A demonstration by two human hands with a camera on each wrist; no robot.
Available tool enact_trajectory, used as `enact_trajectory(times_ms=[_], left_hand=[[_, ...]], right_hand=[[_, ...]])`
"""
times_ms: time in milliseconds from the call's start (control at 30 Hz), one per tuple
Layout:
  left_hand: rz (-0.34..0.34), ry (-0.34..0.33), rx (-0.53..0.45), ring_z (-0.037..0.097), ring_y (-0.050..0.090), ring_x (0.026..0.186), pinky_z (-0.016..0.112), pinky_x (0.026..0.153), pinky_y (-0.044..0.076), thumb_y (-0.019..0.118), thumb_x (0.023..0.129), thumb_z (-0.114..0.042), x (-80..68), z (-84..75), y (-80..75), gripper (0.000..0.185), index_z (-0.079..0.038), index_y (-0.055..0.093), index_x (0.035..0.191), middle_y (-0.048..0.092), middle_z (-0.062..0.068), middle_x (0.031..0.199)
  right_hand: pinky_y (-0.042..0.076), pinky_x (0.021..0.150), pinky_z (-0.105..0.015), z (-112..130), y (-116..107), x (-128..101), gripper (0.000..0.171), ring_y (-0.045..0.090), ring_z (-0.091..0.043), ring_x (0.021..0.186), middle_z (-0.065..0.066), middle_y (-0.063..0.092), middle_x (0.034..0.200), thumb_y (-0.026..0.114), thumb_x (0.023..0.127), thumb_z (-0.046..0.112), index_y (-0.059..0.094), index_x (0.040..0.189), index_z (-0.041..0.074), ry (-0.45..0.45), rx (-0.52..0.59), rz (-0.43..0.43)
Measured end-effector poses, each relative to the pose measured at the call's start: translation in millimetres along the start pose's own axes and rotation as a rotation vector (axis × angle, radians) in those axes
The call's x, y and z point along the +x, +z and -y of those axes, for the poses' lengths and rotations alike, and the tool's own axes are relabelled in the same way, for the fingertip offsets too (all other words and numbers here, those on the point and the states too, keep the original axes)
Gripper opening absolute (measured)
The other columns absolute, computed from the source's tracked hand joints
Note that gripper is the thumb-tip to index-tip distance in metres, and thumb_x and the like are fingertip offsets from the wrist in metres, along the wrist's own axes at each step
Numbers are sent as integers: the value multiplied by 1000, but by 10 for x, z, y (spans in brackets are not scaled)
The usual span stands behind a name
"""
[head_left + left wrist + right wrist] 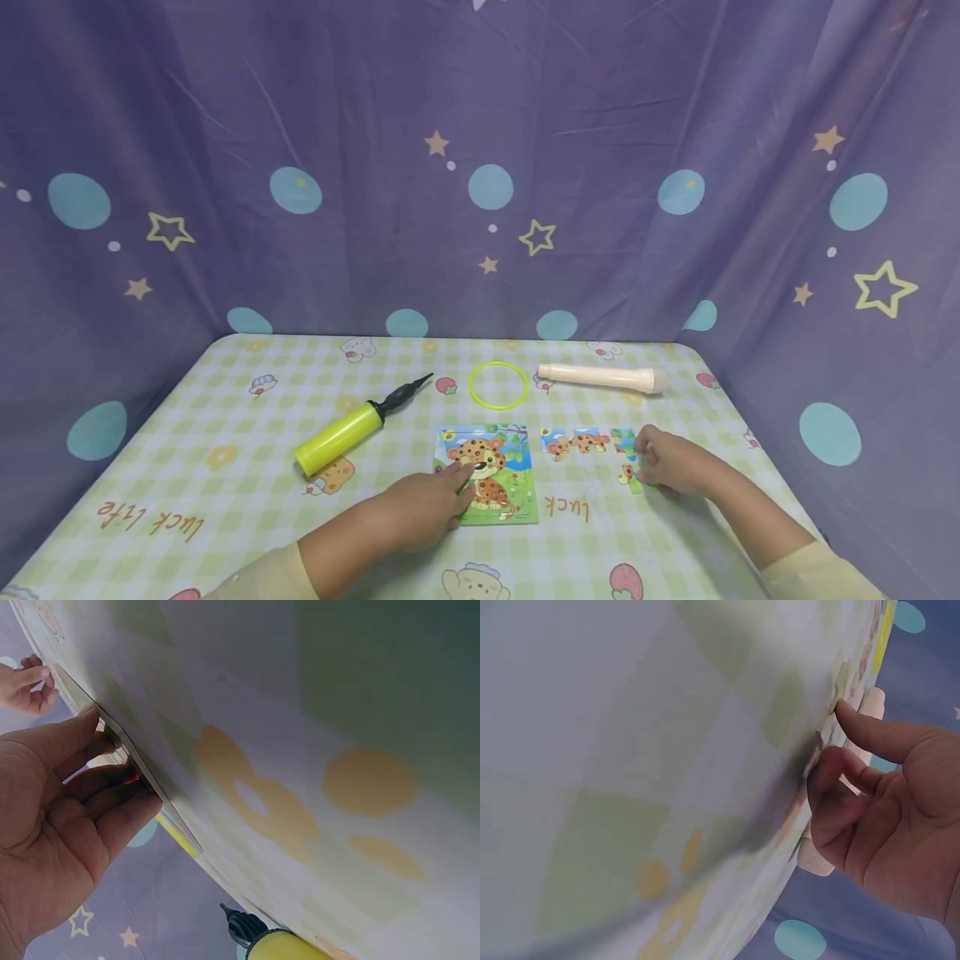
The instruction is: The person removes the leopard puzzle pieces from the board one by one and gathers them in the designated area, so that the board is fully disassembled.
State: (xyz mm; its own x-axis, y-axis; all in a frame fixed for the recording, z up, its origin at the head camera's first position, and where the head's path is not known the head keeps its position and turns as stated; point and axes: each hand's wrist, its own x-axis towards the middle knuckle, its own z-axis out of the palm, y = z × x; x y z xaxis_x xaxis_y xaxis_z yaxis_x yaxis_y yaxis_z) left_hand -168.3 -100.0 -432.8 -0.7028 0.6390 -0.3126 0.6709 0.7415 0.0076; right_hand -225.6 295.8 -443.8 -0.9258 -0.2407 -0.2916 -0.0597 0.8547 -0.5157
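A table [225,500] under a green checked cloth fills the lower half of the head view, backed by a purple curtain [480,167] with stars and dots. On the cloth lie a yellow pump [341,433] with a black nozzle, a cream flute [603,377] and a thin yellow ring [498,385], all set along the far side, probably to leave the near middle for the jigsaw. The jigsaw board [489,475], with its leopard picture, sits at centre. The left hand [423,504] lies flat on its near-left corner, fingers straight and pressing, likely to stop it sliding. Just right of the board lie loose pieces [576,442], apart from it. The right hand [675,462] rests on the piece nearest the right edge [628,475], fingers curled about it; whether they pinch it or only touch is hard to tell there.

The left wrist view shows what the head view cannot: the fingers [112,814] stretched against the board's thin edge. The right wrist view shows bent fingertips [832,787] meeting the cloth where the piece lies, but the blur hides the piece itself
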Motion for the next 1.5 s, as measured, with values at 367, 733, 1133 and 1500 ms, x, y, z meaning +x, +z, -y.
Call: enact_trajectory(times_ms=[367,733,1133,1500], left_hand=[[8,-6,-8,22,32,146,38,111,41,55,99,-34,-22,0,0,51,-20,46,147,31,7,160],[-17,23,-6,24,33,146,36,110,42,53,100,-34,-10,32,32,51,-21,45,148,31,7,160],[-35,25,-62,24,31,146,34,102,50,53,100,-35,-20,53,71,51,-23,44,149,27,8,161],[-32,-20,-103,29,29,147,39,108,45,54,99,-35,-52,41,80,51,-24,46,148,27,13,161]], right_hand=[[43,49,-30,384,-17,184,36,48,-15,55,-3,54,78,66,94,31,55,119,7,-124,-2,-50],[50,67,-32,1231,342,496,50,59,-11,76,-2,60,103,70,91,36,56,131,8,-354,-44,86],[49,71,-27,1621,838,645,56,53,-6,79,9,55,98,78,82,43,59,127,16,-372,-246,104],[47,72,-28,1667,879,657,46,53,-9,81,7,52,94,80,81,39,56,117,20,-328,-192,132]])
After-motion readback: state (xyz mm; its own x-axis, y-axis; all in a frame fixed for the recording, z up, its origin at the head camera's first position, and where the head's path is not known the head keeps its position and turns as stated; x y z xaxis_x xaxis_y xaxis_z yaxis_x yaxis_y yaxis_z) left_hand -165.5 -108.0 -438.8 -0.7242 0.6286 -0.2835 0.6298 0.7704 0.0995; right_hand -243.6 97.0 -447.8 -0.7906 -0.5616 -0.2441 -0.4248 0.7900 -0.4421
